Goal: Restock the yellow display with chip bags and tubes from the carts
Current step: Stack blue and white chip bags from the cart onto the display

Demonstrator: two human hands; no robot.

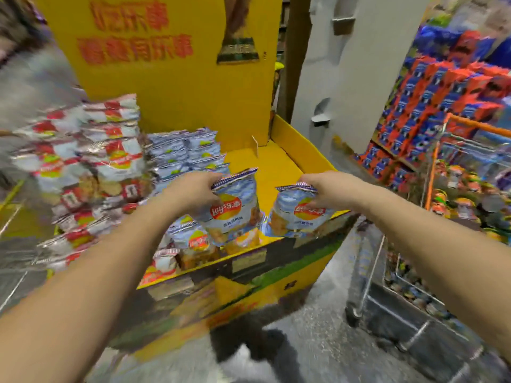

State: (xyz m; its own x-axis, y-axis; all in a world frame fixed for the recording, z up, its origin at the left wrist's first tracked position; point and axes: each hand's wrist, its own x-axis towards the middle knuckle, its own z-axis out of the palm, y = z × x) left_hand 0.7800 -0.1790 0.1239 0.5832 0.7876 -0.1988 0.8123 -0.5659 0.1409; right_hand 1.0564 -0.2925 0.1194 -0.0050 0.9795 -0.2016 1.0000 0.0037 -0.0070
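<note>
While both hands are holding stock over the yellow display (293,150), the left hand (193,192) is pinching one blue chip bag (235,214) near its crimped top; the right hand (323,194) is gripping a second bag (296,219). Both are probably light, puffy, crushable and slippery, so the top seam is offering the safest hold. Motion blur is smearing the red-and-white bags (91,150) at left; the cart (442,172) is partly cut off.
</note>
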